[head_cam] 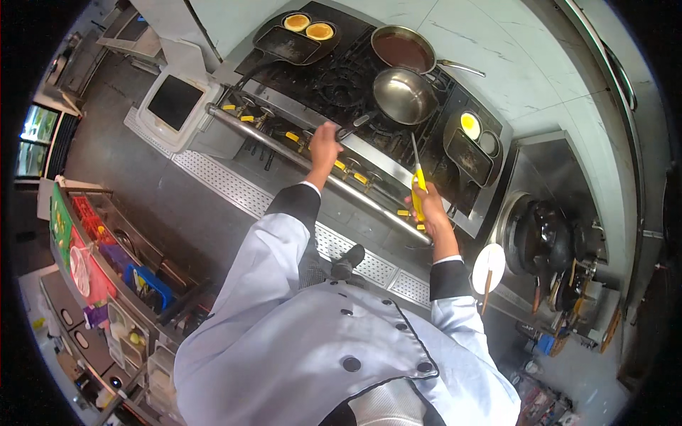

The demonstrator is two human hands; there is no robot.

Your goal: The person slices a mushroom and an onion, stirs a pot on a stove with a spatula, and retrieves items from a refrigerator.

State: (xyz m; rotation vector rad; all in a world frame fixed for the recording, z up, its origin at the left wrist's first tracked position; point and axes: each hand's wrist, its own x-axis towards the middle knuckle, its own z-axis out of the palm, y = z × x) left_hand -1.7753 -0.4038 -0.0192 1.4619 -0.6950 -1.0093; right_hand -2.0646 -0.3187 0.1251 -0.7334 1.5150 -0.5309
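Note:
My left hand (324, 149) is closed around the end of the dark handle of a steel frying pan (406, 96), over the stove's front edge. The pan is bare inside and rests over the burner grates, tilted slightly. In my right hand (432, 207) is a yellow stick lighter (419, 186), its thin metal barrel pointing away from me toward the stove (341, 88). Behind the steel pan, a second pan (403, 49) holds a reddish-brown liquid. No flame can be made out at the burners.
A divided pan (290, 45) with two eggs stands at the far left, another (469, 154) with one egg at the right. A metal rail (319, 173) and yellow gas valves (292, 137) run along the front. A wok (546, 234) and white plate (488, 268) are at right.

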